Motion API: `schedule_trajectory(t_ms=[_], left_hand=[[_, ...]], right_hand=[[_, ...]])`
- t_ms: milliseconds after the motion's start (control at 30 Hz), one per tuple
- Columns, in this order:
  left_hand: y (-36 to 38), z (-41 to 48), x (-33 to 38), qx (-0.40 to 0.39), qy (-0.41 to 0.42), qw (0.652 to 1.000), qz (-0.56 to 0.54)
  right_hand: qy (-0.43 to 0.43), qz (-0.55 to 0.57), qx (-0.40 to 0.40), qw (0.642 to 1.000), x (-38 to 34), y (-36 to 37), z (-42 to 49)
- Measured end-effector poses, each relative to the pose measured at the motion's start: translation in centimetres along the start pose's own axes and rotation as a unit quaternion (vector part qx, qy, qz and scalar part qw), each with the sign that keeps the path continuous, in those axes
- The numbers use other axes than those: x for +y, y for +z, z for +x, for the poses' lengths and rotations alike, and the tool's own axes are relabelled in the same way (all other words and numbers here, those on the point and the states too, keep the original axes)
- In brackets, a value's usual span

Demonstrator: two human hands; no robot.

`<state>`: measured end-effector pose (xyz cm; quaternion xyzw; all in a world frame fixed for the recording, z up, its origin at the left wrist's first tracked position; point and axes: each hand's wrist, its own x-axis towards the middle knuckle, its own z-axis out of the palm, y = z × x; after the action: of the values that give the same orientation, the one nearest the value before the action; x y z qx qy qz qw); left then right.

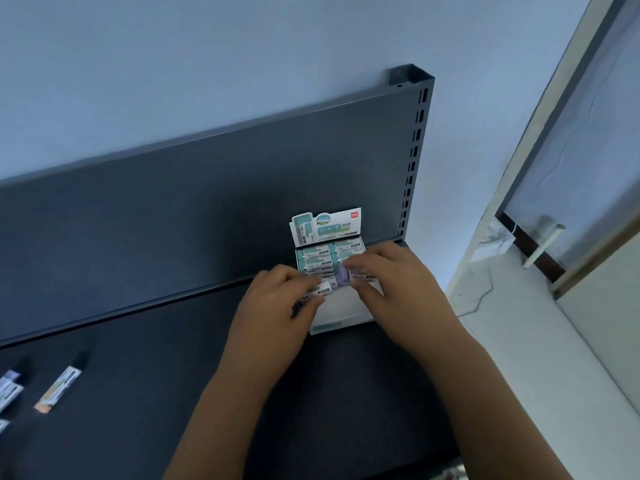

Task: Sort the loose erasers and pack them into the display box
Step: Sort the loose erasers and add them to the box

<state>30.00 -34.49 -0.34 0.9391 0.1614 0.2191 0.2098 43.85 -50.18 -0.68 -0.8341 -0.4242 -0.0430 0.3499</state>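
Observation:
A white and teal display box [341, 315] stands on the dark shelf [173, 393] near its right end, with its printed lid flap [327, 225] raised at the back. Several teal-sleeved erasers [317, 258] fill its rear rows. My left hand [277, 306] holds an eraser in a white sleeve [320, 289] over the box's left side. My right hand [391, 282] pinches a purple eraser in a white sleeve [346, 273] above the box's middle. The front of the box shows bare white cardboard.
Loose erasers lie on the shelf at the far left: one with an orange end [57, 389] and others at the frame edge [8, 389]. The shelf's dark back panel [207, 188] rises behind the box, with a slotted upright [414, 150] at its right. Pale floor [519, 323] lies beyond the shelf's right end.

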Motion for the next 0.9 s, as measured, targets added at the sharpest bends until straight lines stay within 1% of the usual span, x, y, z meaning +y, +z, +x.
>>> schedule_trajectory(t_ms=[100, 233, 367, 467, 600, 733, 900], left_hand=[[0.5, 0.7, 0.5, -0.012, 0.008, 1.000, 0.016], [1.1, 0.8, 0.5, -0.031, 0.021, 0.998, 0.040], [1.2, 1.4, 0.7, -0.018, 0.018, 0.999, 0.028], [1.7, 1.6, 0.1, -0.026, 0.030, 0.997, 0.068], [2.4, 1.8, -0.5, -0.045, 0.020, 0.993, 0.105], [2.8, 2.2, -0.8, -0.046, 0.003, 0.991, 0.123], [3.1, 2.3, -1.0, -0.038, 0.003, 0.991, 0.125]], right_hand=[[0.001, -0.002, -0.009, 1.000, 0.4, 0.0, 0.7], [0.006, 0.008, -0.050, 0.999, 0.4, 0.3, 0.8], [0.008, -0.009, -0.081, 0.997, 0.6, 0.9, 1.2], [0.017, -0.019, -0.086, 0.996, 0.7, 1.3, 1.5], [0.020, -0.084, -0.085, 0.993, 0.6, 1.5, 1.6], [0.035, -0.181, -0.094, 0.978, 0.1, 1.6, 1.4], [0.066, -0.222, -0.087, 0.969, -0.1, 1.9, 0.7]])
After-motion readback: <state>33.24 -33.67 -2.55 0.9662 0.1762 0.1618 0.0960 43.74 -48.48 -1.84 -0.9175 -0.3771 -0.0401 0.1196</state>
